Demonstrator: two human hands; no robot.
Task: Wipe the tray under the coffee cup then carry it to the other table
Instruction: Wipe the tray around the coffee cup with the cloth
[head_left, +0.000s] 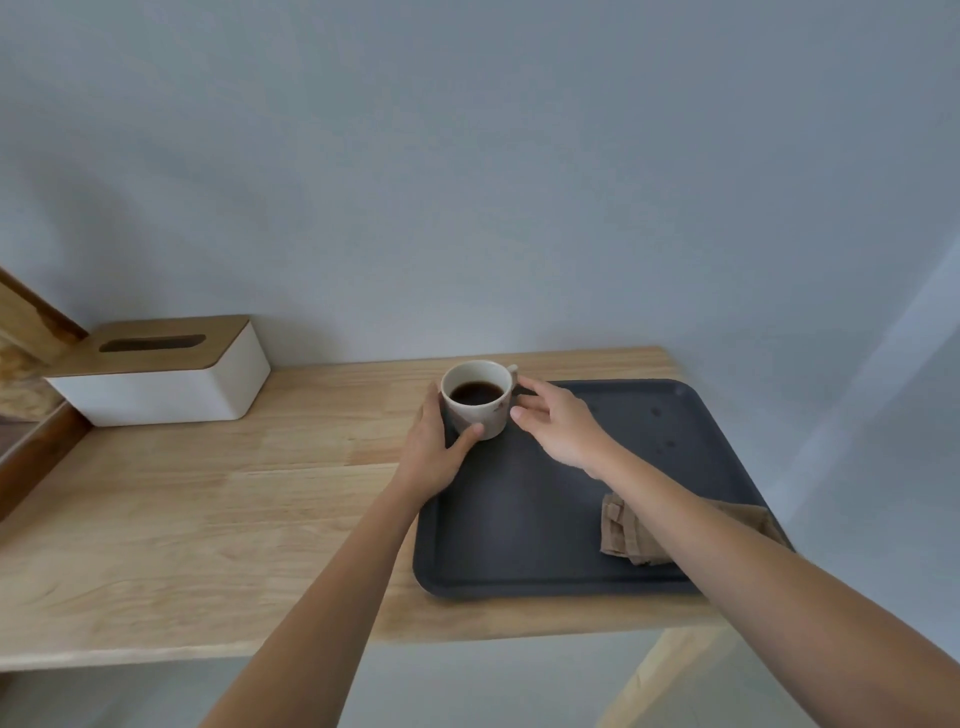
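Coffee cup, white w/ dark coffee inside, is sitting upright at far-left corner of dark tray, btwn both hands. Left hand is wrapping cup's left side: thumb curling across near wall, fingers going round the far side, i.e. gripping cup. Right hand is hovering just right of cup, fingers spread and loose, fingertips near the handle; contact w/ cup can't be confirmed, nothing held. Folded tan cloth is lying on tray nearer the person than the right hand, partly hidden under right forearm. Small dark spots are showing on tray surface right of the right fingers. Tray is resting on wooden counter. White tissue box w/ wooden lid is standing well left of left hand, by wall.
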